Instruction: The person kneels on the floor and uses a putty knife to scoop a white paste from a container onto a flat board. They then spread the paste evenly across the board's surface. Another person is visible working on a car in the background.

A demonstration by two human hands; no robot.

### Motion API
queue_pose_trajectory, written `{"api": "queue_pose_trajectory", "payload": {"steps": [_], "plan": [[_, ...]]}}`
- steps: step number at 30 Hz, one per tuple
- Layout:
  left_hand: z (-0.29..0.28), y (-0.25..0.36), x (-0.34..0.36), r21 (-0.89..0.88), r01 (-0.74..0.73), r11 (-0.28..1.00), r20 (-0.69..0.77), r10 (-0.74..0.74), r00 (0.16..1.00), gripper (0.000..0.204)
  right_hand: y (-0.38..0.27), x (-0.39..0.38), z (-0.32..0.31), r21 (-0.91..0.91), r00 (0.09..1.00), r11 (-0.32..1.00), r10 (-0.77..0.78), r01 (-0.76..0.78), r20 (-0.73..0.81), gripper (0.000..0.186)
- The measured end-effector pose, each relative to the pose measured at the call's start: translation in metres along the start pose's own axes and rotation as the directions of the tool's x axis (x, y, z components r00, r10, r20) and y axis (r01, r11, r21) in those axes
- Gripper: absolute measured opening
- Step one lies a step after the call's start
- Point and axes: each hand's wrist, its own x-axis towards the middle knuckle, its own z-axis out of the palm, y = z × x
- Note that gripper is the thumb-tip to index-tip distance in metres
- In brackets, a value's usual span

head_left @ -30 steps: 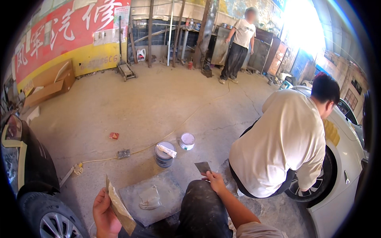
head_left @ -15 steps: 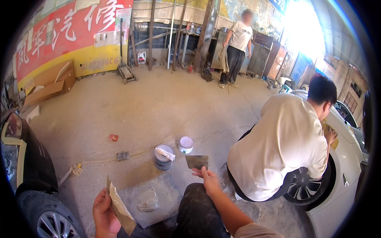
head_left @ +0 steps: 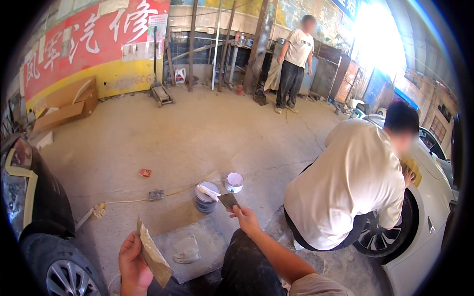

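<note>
My left hand (head_left: 132,261) is closed around a flat putty board (head_left: 154,255), tilted up on edge, with pale filler smeared along one face. In my right hand (head_left: 247,220) is a dark, rectangular putty spreader (head_left: 228,200), gripped between thumb and fingers above my knee. Under both hands a grey sheet (head_left: 213,240) lies on the floor, bearing a spread lump of pale filler (head_left: 186,249). Just beyond the spreader stands a large grey can (head_left: 204,203) with a white tube (head_left: 209,192) lying across its lid. Beside it is a smaller white can (head_left: 234,182).
Close on the right, a person (head_left: 345,182) crouches by a white car (head_left: 419,256), one hand on a yellowish patch. Another person (head_left: 296,59) stands farther back. A dark car (head_left: 44,197) is at left. A cable (head_left: 123,201), red packet (head_left: 145,172) and cardboard box (head_left: 69,103) lie around.
My right hand has moved left and slightly down, and the spreader has turned, its far end now near the tube. My left hand keeps hold of the putty board.
</note>
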Motion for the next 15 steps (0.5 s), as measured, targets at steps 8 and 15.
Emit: {"api": "queue_pose_trajectory", "payload": {"steps": [8, 15], "plan": [[0.003, 0.005, -0.004, -0.011, -0.01, 1.0, -0.01, 0.01, 1.0, 0.024, -0.007, -0.005, 0.014, -0.476, 0.988, 0.877, 0.12, -0.059, 0.099, 0.033], [-0.002, 0.008, -0.006, -0.011, -0.024, 1.0, 0.013, 0.024, 1.0, 0.024, -0.035, -0.049, 0.025, -0.457, 0.988, 0.887, 0.014, 0.059, 0.155, 0.034]]}}
